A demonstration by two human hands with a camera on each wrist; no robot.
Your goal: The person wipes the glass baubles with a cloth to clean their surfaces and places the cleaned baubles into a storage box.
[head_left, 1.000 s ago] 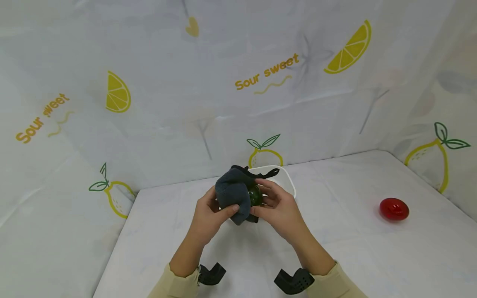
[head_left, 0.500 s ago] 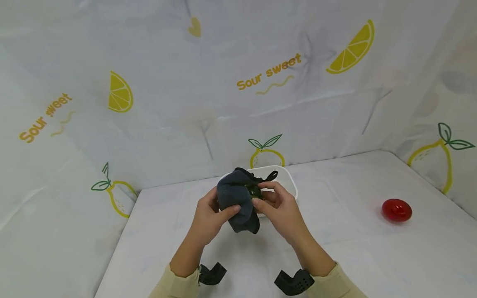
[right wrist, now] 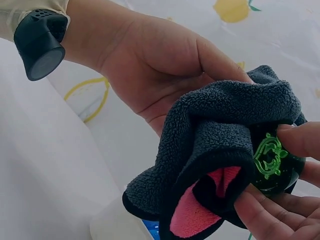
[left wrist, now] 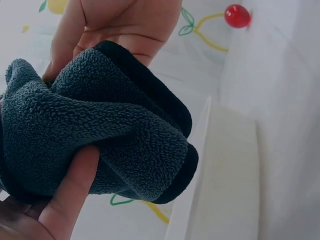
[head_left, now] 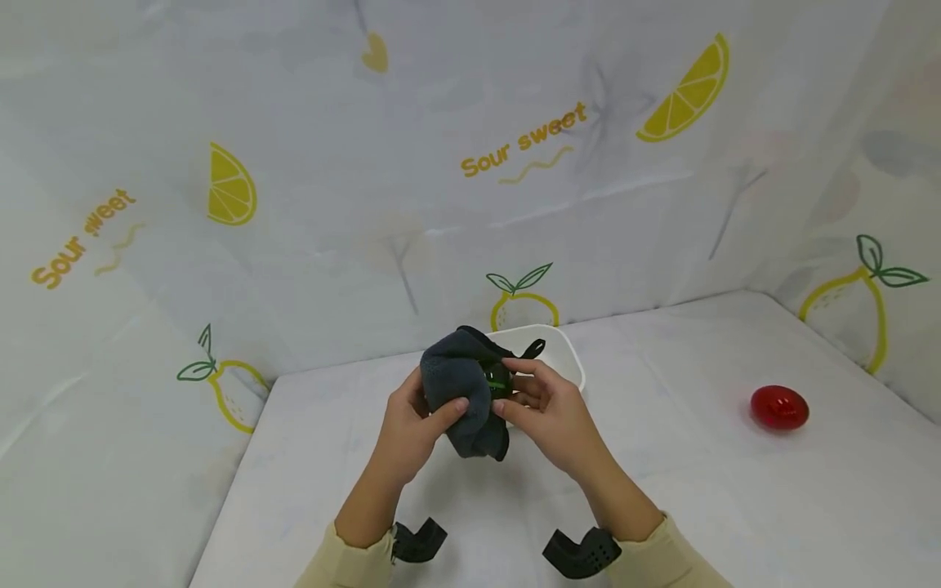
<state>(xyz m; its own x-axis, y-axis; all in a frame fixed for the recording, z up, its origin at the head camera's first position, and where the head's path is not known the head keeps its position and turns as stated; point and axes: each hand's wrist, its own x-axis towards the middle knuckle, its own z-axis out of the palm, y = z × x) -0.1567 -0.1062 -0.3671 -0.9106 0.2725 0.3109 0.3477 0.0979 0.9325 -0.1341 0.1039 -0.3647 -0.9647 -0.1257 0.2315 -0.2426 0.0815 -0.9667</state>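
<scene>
My left hand point(head_left: 412, 420) grips a dark grey fleece cloth point(head_left: 459, 392) with a black hem, held above the table in front of a white tub point(head_left: 569, 359). The cloth point(right wrist: 220, 145) shows a pink inner side and wraps partly round a dark green glossy ball point(right wrist: 275, 162) with a bright green emblem. My right hand point(head_left: 544, 408) holds that ball point(head_left: 500, 382) between fingers and thumb, pressed into the cloth. In the left wrist view the cloth point(left wrist: 95, 130) fills the frame with my thumb point(left wrist: 72, 192) on it.
A red glossy ball point(head_left: 779, 407) lies on the white table at the right, also seen far off as the red ball point(left wrist: 237, 15). Lemon-print sheeting walls the table at the back and both sides. The white tub stands just behind my hands.
The hands stay in place; the right fingers have shifted on the green ball and the cloth has turned slightly round it. The head view has drifted a little.
</scene>
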